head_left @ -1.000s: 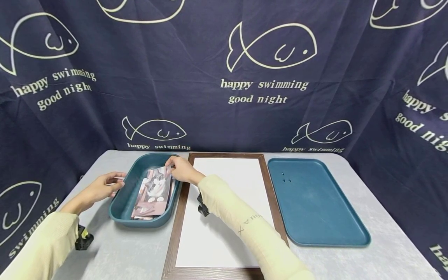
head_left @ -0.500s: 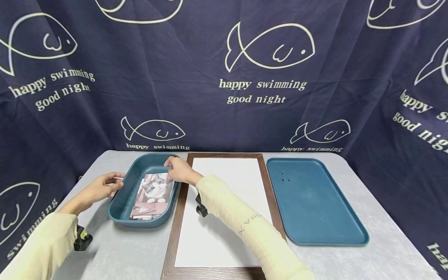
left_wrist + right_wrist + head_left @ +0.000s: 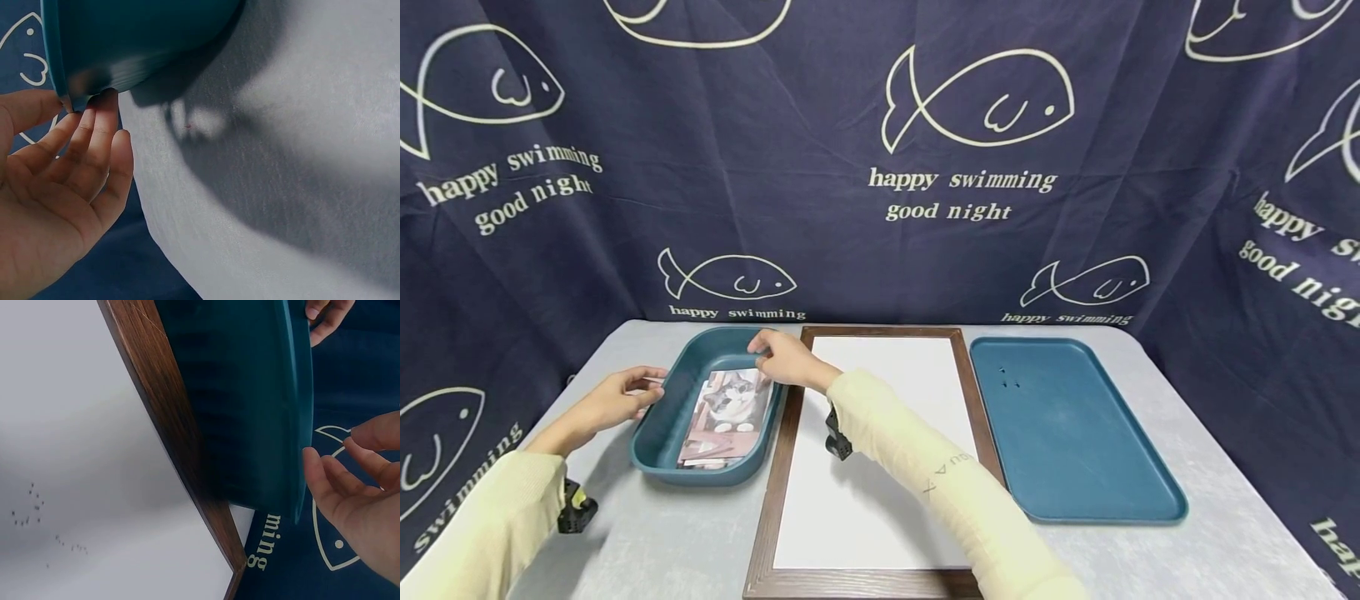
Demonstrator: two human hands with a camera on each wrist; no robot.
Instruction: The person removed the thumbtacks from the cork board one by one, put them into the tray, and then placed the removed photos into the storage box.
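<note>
A blue-green tub (image 3: pixel 658 433) stands at the left of the table. Several pink-toned picture cards (image 3: pixel 730 412) lie stacked in it, the top one showing a grey-and-white cat. My left hand (image 3: pixel 621 398) is at the tub's left rim; in the left wrist view, its thumb and forefinger (image 3: pixel 75 128) pinch that rim. Over the tub's right rim is my right hand (image 3: pixel 786 360), near the cards' upper right corner. Seen from the right wrist, its fingers (image 3: pixel 328 481) are loosely bent, with nothing visible between them and the thumb. One fingertip is close to the rim; contact is unclear.
A brown-framed white board (image 3: pixel 880 467) lies right of the tub, under my right forearm. Farther right is a shallow blue-green tray (image 3: pixel 1082 442) with several tiny black pieces (image 3: pixel 1006 380). A navy fish-print curtain (image 3: pixel 880 275) hangs behind the table (image 3: pixel 647 542).
One second ago my right hand held the top cat card lifted by its upper right corner. The card now lies down on the stack, released. My left hand stays at the rim.
</note>
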